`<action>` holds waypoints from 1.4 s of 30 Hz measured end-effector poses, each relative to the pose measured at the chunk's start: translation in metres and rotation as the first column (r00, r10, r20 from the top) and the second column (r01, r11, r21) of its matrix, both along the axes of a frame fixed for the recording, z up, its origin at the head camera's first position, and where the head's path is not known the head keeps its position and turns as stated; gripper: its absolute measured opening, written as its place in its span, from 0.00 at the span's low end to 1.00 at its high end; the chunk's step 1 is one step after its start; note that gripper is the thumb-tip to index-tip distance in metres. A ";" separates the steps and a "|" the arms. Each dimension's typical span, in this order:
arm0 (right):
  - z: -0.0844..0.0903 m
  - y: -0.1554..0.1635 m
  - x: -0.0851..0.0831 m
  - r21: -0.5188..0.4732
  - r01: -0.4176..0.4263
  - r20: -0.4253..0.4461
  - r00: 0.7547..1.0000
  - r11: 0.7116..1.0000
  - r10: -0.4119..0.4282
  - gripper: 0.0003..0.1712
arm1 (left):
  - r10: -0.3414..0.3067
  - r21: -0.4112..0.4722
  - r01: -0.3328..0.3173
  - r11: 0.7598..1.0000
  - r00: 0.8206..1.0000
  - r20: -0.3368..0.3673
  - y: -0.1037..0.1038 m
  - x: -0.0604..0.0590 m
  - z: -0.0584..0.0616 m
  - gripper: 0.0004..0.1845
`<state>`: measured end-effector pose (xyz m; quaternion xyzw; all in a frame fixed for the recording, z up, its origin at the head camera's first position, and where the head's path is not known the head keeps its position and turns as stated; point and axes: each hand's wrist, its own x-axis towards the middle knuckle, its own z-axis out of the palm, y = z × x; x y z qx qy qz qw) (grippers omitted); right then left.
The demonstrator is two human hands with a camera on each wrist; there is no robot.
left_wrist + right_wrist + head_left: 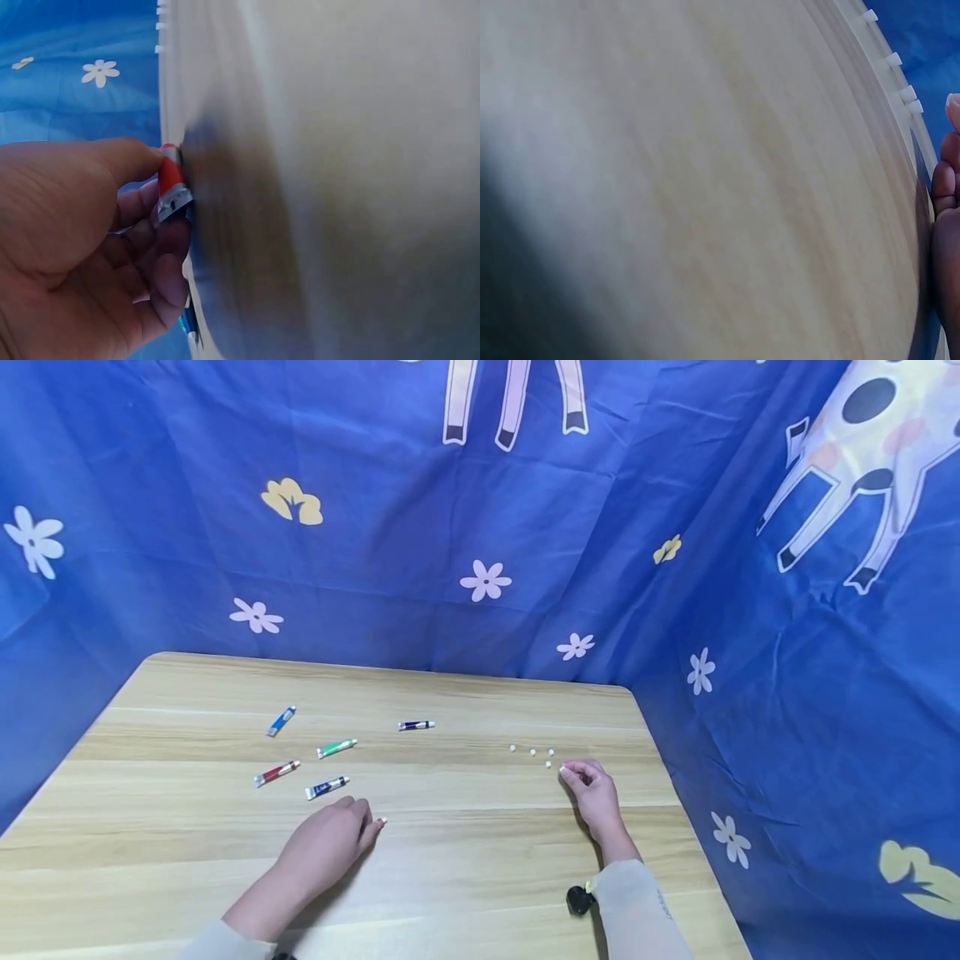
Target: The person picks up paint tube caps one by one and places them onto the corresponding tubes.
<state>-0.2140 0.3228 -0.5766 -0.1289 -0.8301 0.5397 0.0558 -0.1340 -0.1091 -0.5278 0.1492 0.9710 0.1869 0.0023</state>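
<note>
My left hand (330,843) pinches a small red paint tube (172,176) between thumb and fingers, low over the wooden table. In the head view the tube's pale tip (383,821) pokes out past the thumb. On the right side of the table, my right hand (596,797) has thumb and forefinger together at a small white cap (562,769), mostly covered by the fingertips. Several similar white caps (532,752) stand just beyond that hand. The right wrist view catches only the edge of the hand (946,180), so its pinch is hidden there.
Near my left hand lie a dark blue tube (327,788), a red tube (277,773), a green tube (337,748) and a light blue tube (281,721). A purple tube (416,725) lies farther right. Blue patterned cloth (420,543) hangs around the table (480,877).
</note>
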 end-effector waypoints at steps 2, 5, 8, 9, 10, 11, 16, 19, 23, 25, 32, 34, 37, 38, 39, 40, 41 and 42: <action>0.000 -0.001 0.000 -0.001 0.002 -0.002 1.000 1.000 -0.002 0.11 | -0.005 -0.002 0.004 1.000 1.000 -0.023 0.001 0.002 -0.002 0.13; 0.000 -0.001 -0.001 -0.007 0.004 -0.011 1.000 1.000 -0.005 0.11 | 0.004 0.012 -0.004 1.000 1.000 -0.022 0.002 0.004 -0.004 0.14; 0.000 -0.002 -0.002 -0.026 0.012 -0.026 1.000 1.000 -0.013 0.11 | 0.032 0.057 -0.034 0.998 0.999 0.032 0.002 0.004 -0.005 0.16; 0.000 -0.002 -0.002 -0.035 0.018 -0.026 0.999 0.999 -0.019 0.11 | 0.043 0.073 -0.046 0.996 0.998 0.052 0.001 0.004 -0.004 0.16; -0.001 -0.002 -0.002 -0.046 0.025 -0.023 0.999 0.999 -0.026 0.11 | 0.054 0.091 -0.061 0.994 0.996 0.073 0.001 0.004 -0.004 0.16; -0.001 -0.002 -0.002 -0.058 0.032 -0.019 0.999 0.998 -0.033 0.11 | 0.065 0.108 -0.075 0.991 0.994 0.091 0.001 0.004 -0.004 0.16; 0.001 -0.002 -0.002 -0.130 0.069 0.001 0.998 0.989 -0.069 0.12 | 0.113 0.198 -0.139 0.970 0.984 0.135 -0.003 0.004 -0.003 0.15; 0.001 -0.003 -0.003 -0.191 0.076 -0.005 0.997 0.979 -0.079 0.13 | 0.140 0.267 -0.195 0.944 0.968 0.209 -0.007 0.004 -0.003 0.13; 0.000 -0.003 -0.003 -0.254 0.076 -0.018 0.996 0.964 -0.083 0.14 | 0.154 0.331 -0.255 0.909 0.941 0.301 -0.013 0.003 -0.003 0.13; 0.000 -0.003 -0.003 -0.275 0.076 -0.028 0.996 0.959 -0.087 0.15 | 0.158 0.337 -0.259 0.905 0.941 0.300 -0.016 0.004 -0.003 0.13; 0.000 0.000 0.000 -0.316 0.097 -0.058 0.991 0.944 -0.122 0.12 | 0.175 0.347 -0.270 0.898 0.944 0.281 -0.022 0.006 -0.001 0.14; 0.000 0.001 0.001 -0.327 0.106 -0.052 0.990 0.939 -0.130 0.08 | 0.182 0.363 -0.285 0.887 0.939 0.293 -0.022 0.007 0.000 0.14; 0.000 0.002 0.001 -0.355 0.121 -0.042 0.989 0.927 -0.145 0.04 | 0.189 0.382 -0.305 0.872 0.932 0.310 -0.023 0.009 0.002 0.15; 0.000 0.002 0.001 -0.366 0.123 -0.039 0.988 0.922 -0.147 0.03 | 0.189 0.386 -0.306 0.870 0.931 0.313 -0.023 0.009 0.002 0.15; 0.000 0.002 0.002 -0.379 0.125 -0.037 0.988 0.917 -0.150 0.03 | 0.189 0.387 -0.306 0.870 0.931 0.312 -0.024 0.010 0.002 0.15; 0.000 0.002 0.002 -0.400 0.128 -0.036 0.987 0.908 -0.155 0.03 | 0.188 0.388 -0.305 0.870 0.932 0.311 -0.024 0.010 0.003 0.14; 0.000 0.002 0.002 -0.418 0.129 -0.038 0.987 0.899 -0.159 0.03 | 0.186 0.391 -0.303 0.869 0.933 0.309 -0.025 0.010 0.003 0.14; 0.000 0.003 0.003 -0.435 0.129 -0.041 0.986 0.891 -0.162 0.05 | 0.187 0.389 -0.298 0.871 0.936 0.297 -0.025 0.010 0.003 0.13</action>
